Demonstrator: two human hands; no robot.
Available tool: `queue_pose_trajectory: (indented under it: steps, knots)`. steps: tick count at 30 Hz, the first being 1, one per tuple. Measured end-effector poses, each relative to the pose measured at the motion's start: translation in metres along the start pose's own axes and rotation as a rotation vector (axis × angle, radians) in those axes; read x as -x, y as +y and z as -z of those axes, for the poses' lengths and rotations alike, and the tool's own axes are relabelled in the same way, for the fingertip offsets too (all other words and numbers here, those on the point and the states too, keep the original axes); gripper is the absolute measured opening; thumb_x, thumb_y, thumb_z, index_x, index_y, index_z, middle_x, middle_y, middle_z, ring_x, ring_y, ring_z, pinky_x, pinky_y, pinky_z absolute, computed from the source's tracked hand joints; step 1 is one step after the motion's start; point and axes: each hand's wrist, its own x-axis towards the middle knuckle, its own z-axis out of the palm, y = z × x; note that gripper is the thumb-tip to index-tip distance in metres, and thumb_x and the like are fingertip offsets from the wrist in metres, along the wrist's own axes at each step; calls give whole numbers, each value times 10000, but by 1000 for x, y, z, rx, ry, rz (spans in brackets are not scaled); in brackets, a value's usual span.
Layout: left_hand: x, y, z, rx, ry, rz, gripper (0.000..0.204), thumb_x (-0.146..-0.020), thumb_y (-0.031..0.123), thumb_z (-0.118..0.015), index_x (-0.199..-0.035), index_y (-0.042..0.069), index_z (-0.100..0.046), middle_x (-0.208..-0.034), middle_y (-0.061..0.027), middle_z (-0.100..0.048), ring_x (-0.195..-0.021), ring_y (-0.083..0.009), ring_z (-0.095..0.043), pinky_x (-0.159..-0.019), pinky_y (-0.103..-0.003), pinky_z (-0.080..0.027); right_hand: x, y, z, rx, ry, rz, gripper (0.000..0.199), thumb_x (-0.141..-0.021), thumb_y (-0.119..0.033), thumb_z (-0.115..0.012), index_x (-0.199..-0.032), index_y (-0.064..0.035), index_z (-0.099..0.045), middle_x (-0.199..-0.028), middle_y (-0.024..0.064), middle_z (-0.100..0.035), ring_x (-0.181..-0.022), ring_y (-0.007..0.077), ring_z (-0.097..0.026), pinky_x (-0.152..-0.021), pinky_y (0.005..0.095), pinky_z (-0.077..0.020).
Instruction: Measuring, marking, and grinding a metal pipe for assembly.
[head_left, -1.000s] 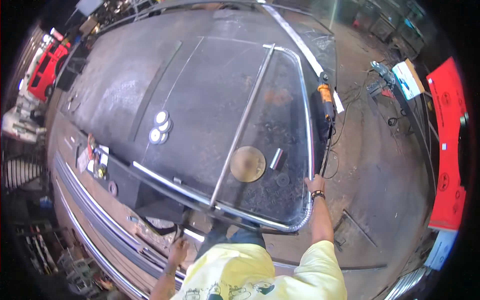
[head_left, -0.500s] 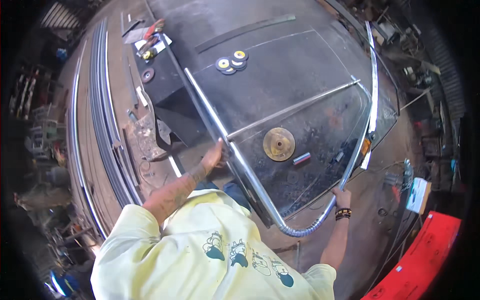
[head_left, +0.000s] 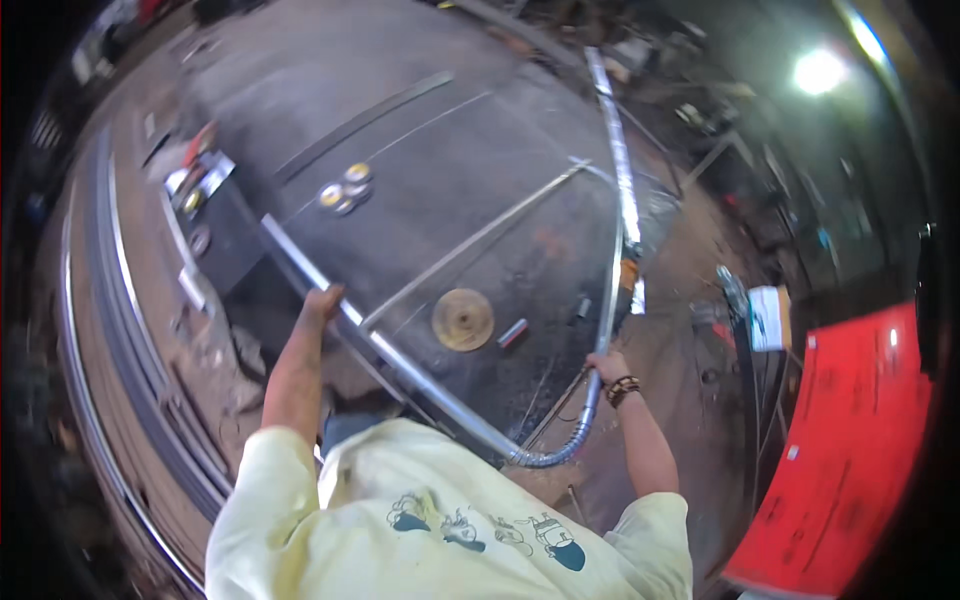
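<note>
Shirt: pale yellow with dark printed figures (head_left: 470, 530), filling the bottom of the frame.
Right hand: clamped on the bent pipe just above its lower bend, right of centre; the hand (head_left: 607, 366) has a dark beaded bracelet (head_left: 622, 388) at its wrist.
Left hand: well apart from the right, left of centre, closed over the straight length of the same pipe; the hand (head_left: 322, 299) is slightly blurred.
Bent pipe: the shiny metal pipe (head_left: 425, 385) slopes down from left of centre, turns through a ribbed bend at lower centre and rises on the right.
Crossbar: a thin straight bar (head_left: 475, 245) slants between the pipe's two sides.
Inside the frame: a round brownish disc (head_left: 463, 320), with a short tube (head_left: 512, 333) just beside it.
Grinder: an orange-bodied tool (head_left: 628, 275), close by the pipe's right side.
Red panel: a large sheet (head_left: 840, 450), lower right.
Grinding discs: a small cluster (head_left: 345, 190) on the dark tabletop (head_left: 420, 225), upper left of centre.
Flat bar: a dark strip (head_left: 365, 125), beyond the discs.
Lamp: a bright glow (head_left: 820, 72), upper right.
</note>
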Motion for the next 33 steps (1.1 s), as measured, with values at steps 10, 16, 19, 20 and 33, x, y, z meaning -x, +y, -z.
queue_pose_trajectory:
  steps: [10, 16, 19, 20, 33]
  knots:
    - [128, 119, -23, -31, 11, -207, 319, -807, 284, -736, -902, -1, -628, -721, -21, -583, -577, -113, -532, -485, -276, -417, 3, 86, -32, -147, 235, -48, 198, -674, -181, -701, -740, -1, -652, -633, 55, -595, -571, 160, -567, -542, 324, -454]
    - [164, 138, 7, -31, 33, -257, 236, -817, 243, -722, -858, 33, -623, -698, -5, -570, -534, -94, -511, -463, -263, -393, -16, 70, -45, -166, 162, 4, 239, -682, -232, -722, -770, -17, -667, -614, 47, -602, -542, 136, -557, -541, 328, -461]
    - [177, 124, 33, -28, 99, -285, 228, -818, 238, -722, -853, 39, -617, -676, 1, -557, -516, -95, -511, -453, -265, -386, -55, 91, -64, -1, 115, 119, 278, -694, -258, -733, -782, 0, -675, -627, 53, -631, -571, 147, -595, -558, 332, -481]
    - [185, 112, 42, 22, 131, -245, 228, -818, 239, -723, -853, 41, -614, -683, -2, -558, -522, -98, -515, -456, -264, -390, -61, 81, -65, -7, 104, 131, 278, -694, -258, -733, -782, 0, -675, -627, 53, -631, -571, 147, -595, -558, 332, -481]
    - [262, 27, 16, 264, 204, -46, 288, -823, 263, -729, -984, 33, -668, -853, -53, -617, -756, -160, -569, -608, -336, -439, -215, -55, -88, 662, 127, 179, 515, -640, -395, -695, -936, 26, -695, -993, 228, -693, -968, 354, -677, -791, 421, -533]
